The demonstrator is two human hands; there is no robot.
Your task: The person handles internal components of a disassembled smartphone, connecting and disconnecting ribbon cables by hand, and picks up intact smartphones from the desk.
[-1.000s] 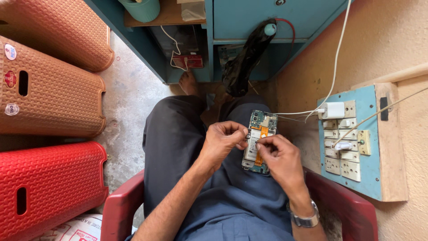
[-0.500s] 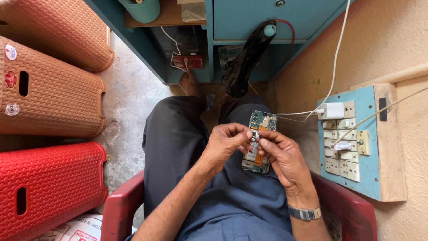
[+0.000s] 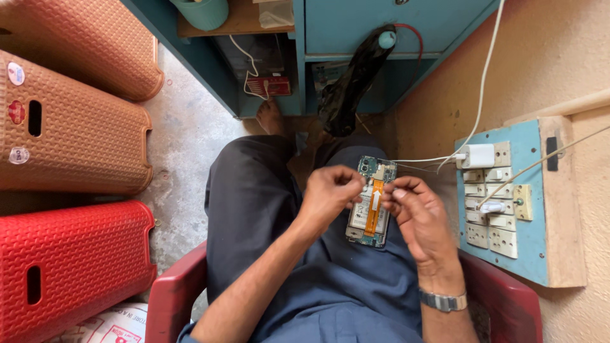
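Observation:
An opened mobile phone [image 3: 372, 203] lies on my right thigh with its back cover off, showing a green circuit board, a battery and an orange ribbon cable. My left hand [image 3: 330, 194] rests at the phone's left edge, fingers curled and pinching by the cable. At the phone's right edge is my right hand [image 3: 419, 219], fingertips pinched near the ribbon; a metal watch [image 3: 443, 300] is on that wrist. Whether anything small sits between the fingertips cannot be told.
I sit in a red plastic chair [image 3: 178, 292]. Red and brown plastic stools [image 3: 70, 127] lie stacked on the left. A blue switchboard [image 3: 502, 203] with a white charger plugged in hangs on the right wall. A teal desk [image 3: 356, 32] stands ahead, a black bag [image 3: 349, 89] beneath it.
My right hand has slid from over the phone's lower half to its right edge, uncovering the board and ribbon. Left hand stays at the left edge.

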